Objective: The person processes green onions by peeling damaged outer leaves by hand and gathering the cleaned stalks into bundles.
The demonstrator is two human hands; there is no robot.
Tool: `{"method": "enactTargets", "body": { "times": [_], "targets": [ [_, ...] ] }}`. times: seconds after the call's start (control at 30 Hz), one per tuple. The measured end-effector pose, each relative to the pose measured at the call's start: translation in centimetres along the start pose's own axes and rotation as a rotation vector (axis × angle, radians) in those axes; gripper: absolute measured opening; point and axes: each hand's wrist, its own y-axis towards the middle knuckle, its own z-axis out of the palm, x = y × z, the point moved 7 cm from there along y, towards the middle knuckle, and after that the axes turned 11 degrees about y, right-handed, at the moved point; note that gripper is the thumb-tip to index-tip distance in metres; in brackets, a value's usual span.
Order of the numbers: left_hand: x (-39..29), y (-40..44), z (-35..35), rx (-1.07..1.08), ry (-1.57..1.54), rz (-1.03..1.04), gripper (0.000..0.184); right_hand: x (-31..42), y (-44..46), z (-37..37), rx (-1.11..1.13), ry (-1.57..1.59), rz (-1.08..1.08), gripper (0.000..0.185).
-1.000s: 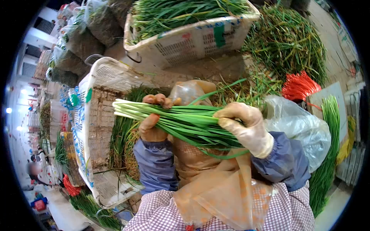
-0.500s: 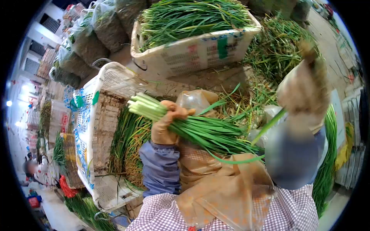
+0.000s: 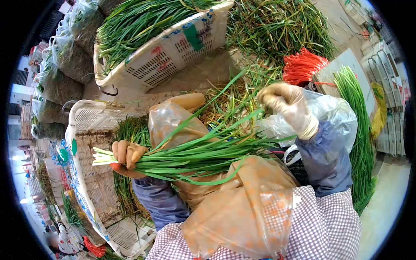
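My left hand [image 3: 128, 157], in an orange-brown glove, is wrapped round a bunch of green chives [image 3: 203, 152]. The pale stem ends [image 3: 103, 157] stick out to the left of the fist, and the leaves fan out to the right above my lap. My right hand [image 3: 284, 106], in a whitish glove, hangs above the leaf tips with its fingers curled in. One long leaf ends close to those fingers. Whether they pinch anything is hidden. A patterned plastic apron [image 3: 242, 208] covers my lap.
A white crate [image 3: 89, 190] with chives stands at left. Another crate [image 3: 162, 54] full of chives is ahead. Loose trimmings [image 3: 277, 30] are heaped behind. Red ties [image 3: 303, 67] lie beside a board at right, near more chives [image 3: 357, 143]. Stuffed bags [image 3: 60, 82] line the upper left.
The view has shifted. My left hand has carried the chives down and left, and the bunch lies more level. My right hand, blurred and raised at upper right before, has come down toward the leaves.
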Motion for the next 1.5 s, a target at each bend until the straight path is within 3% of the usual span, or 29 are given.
{"method": "enactTargets", "body": {
  "times": [0.17, 0.33, 0.57, 0.7, 0.9, 1.03, 1.2, 1.3, 1.33, 1.37, 1.43, 1.47, 1.5],
  "targets": [
    [-0.1, -0.1, -0.4, -0.044, 0.048, 0.007, 0.025, 1.0, -2.4, 5.0, 0.24, -0.219, -0.342, 0.014],
    [-0.4, -0.3, -0.4, -0.04, 0.08, -0.002, 0.027, -1.5, -2.4, 8.4, 0.318, -0.518, -0.387, 0.023],
    [-0.4, -0.1, -0.1, -0.044, 0.081, 0.004, 0.027, -2.3, -2.1, 10.7, 0.436, -0.612, -0.39, 0.036],
    [-0.3, -0.2, 0.0, -0.063, 0.082, -0.003, 0.026, -1.3, -2.2, 11.6, 0.325, -0.613, -0.55, 0.048],
    [-0.5, -0.6, -0.2, -0.069, 0.061, -0.009, 0.025, -1.9, -2.7, 12.7, 0.294, -0.708, -0.668, 0.033],
    [-0.5, -0.5, 0.2, -0.04, 0.013, -0.009, 0.025, -0.8, -2.6, 12.7, 0.242, -0.568, -0.664, 0.028],
    [-0.9, -0.8, 0.1, -0.106, 0.195, 0.021, 0.027, 3.1, -2.2, 11.8, 0.189, -0.327, -0.599, 0.027],
    [-0.7, -0.6, 0.5, -0.065, 0.242, 0.058, 0.025, 3.2, -1.8, 11.4, 0.262, -0.084, -0.215, 0.015],
    [-0.6, -0.5, 0.7, -0.056, 0.272, 0.047, 0.023, 1.8, -2.1, 11.5, 0.292, 0.191, 0.096, 0.011],
    [-0.5, -0.4, 0.8, -0.047, 0.3, 0.035, 0.022, 2.5, -1.9, 11.3, 0.299, 0.192, 0.089, 0.011],
    [-0.6, -0.4, 0.9, -0.026, 0.306, 0.018, 0.02, 3.5, -1.8, 11.5, 0.405, 0.533, 0.177, 0.012],
    [-0.5, -0.3, 0.9, -0.068, 0.366, -0.022, 0.02, 5.4, -1.1, 11.5, 0.484, 0.475, -0.073, 0.012],
    [-0.4, -0.2, 0.9, -0.11, 0.425, -0.062, 0.02, 6.4, -1.0, 11.6, 0.502, 0.454, -0.132, 0.013]
  ]
}}
